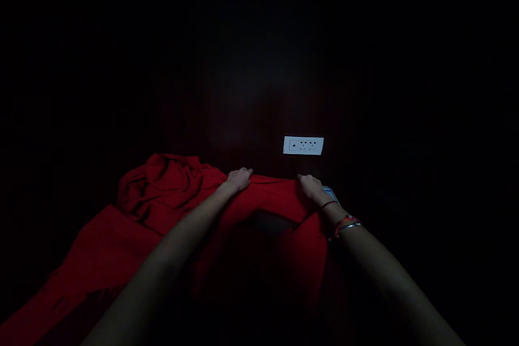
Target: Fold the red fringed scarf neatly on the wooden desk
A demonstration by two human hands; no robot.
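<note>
A large red cloth [267, 194] with a fringed edge at lower left spreads across the lower middle of the head view. My left hand [239, 178], a ring on one finger, is closed on its far edge. To the right, my right hand [311, 186] grips the same edge, with bands and a bracelet around the wrist. Between the hands the edge runs nearly straight. On the left the cloth [162, 189] is bunched into folds. Below my hands it falls into shadow, and a dark grey patch [271, 221] shows beneath it.
A white socket plate [303, 145] is set just beyond my right hand. Beside the right wrist, a small light-blue and white object [330, 193] is partly covered. Everything around is very dark, so edges and surfaces are hard to make out.
</note>
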